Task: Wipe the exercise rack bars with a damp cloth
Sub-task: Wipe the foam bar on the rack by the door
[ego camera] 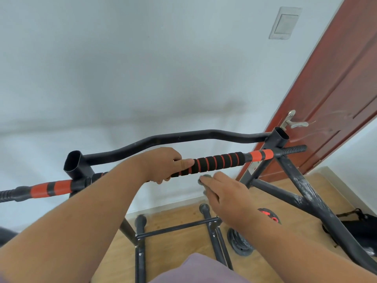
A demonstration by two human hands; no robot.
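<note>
A small dark grey cloth (pixel 204 179) shows only as a wad at the tips of the right hand (pixel 226 193), just below and right of the frame's centre; the fingers (pixel 210 185) lie nearly straight over it, and how the thumb holds it from beneath cannot be told. The cloth sits just below the padded bar (pixel 217 161), close to it, though contact is unclear. This bar, wrapped in black foam with orange stripes, runs from the lower left edge up to the right of centre. The left hand (pixel 165 163) grips it at mid-frame, fingers curled around it and thumb lying along the foam. Behind it a bent black bar (pixel 179 137) joins two open-topped uprights of the exercise rack (pixel 306 193), whose scuffed legs slant down the right side. Lower crossbars and weight plates (pixel 239 243) lie on the wooden floor (pixel 273 254). A red-brown door (pixel 336 94) with a metal handle stands at the upper right against a pale wall (pixel 122 68).
</note>
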